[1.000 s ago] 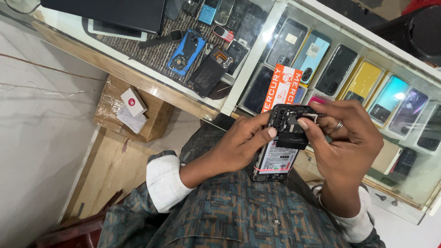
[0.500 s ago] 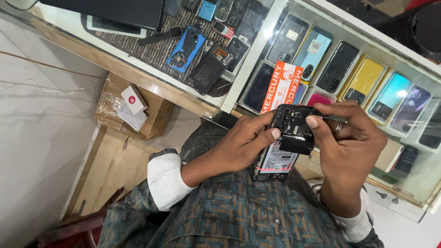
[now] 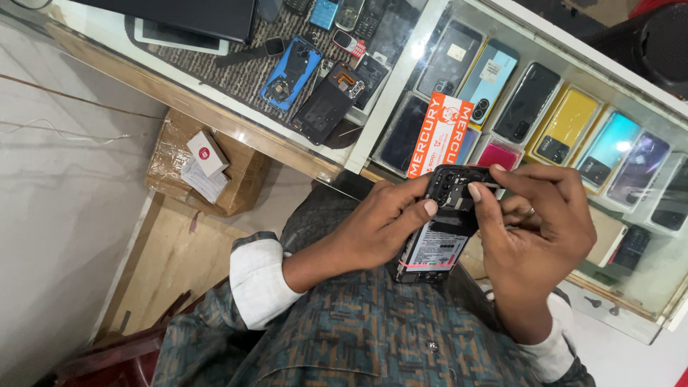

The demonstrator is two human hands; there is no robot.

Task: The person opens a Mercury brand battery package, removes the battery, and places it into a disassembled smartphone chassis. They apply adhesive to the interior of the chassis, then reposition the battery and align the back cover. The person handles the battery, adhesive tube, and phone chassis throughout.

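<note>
Fingertips do the fine work here: left hand (image 3: 373, 233) clamps the opened phone (image 3: 443, 226) over the lap, just in front of the glass display case (image 3: 573, 86), while right hand (image 3: 534, 229) pinches at its upper camera end, so steady support and light, square pressure look best. Count: one opened phone, two hands gripping it, two stripped back shells on the surface (image 3: 100, 29) beyond.

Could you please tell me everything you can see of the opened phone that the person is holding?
The opened phone is a dark handset with its back cover off, baring black internals at the top and a pale-labelled battery below. It is held tilted above the lap, before the glass counter. The left hand grips its side, thumb on the edge; the right hand presses a fingertip on its upper part.
</note>
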